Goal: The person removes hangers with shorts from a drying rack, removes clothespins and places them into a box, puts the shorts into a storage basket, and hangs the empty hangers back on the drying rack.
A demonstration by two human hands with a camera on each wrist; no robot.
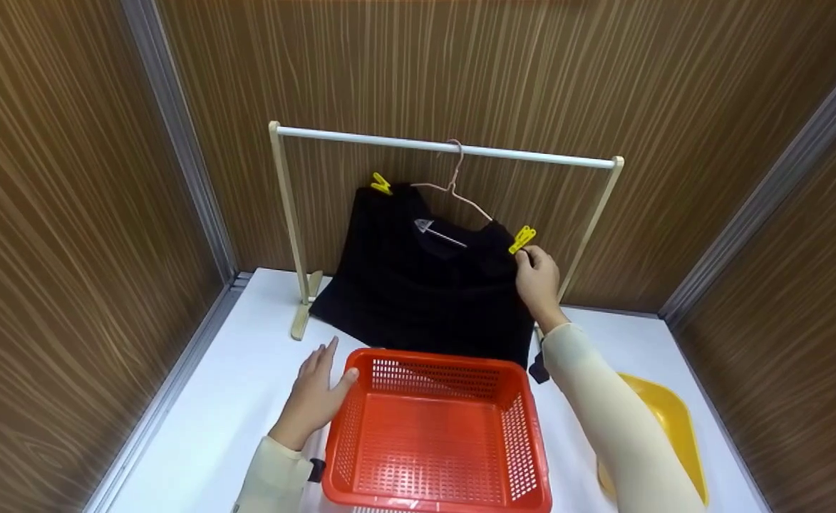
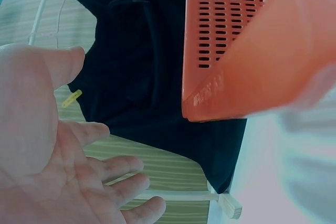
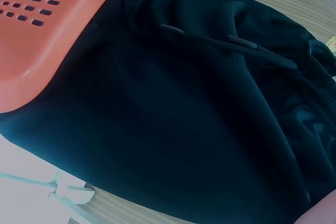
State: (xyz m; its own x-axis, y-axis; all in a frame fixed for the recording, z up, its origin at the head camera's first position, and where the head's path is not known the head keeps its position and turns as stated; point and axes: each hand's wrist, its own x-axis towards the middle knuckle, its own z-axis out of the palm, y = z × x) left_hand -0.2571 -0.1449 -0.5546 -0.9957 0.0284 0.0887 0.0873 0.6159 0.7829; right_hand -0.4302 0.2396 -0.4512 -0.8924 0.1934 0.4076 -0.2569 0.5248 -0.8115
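Note:
Black drawstring shorts hang by the waistband from a pink hanger on a rack with a white bar. One yellow clothespin is on the waistband's left end and another yellow clothespin on its right end. My right hand pinches the shorts' edge just below the right clothespin; only a sliver of it shows in the right wrist view. With fingers spread, my left hand is beside the left rim of a red basket, palm towards it. In the left wrist view that palm holds nothing.
The red basket stands on the white table in front of the shorts, close to their lower hem. A yellow tray lies at the right, partly behind my right sleeve. Wood-patterned walls enclose the table at the back and sides.

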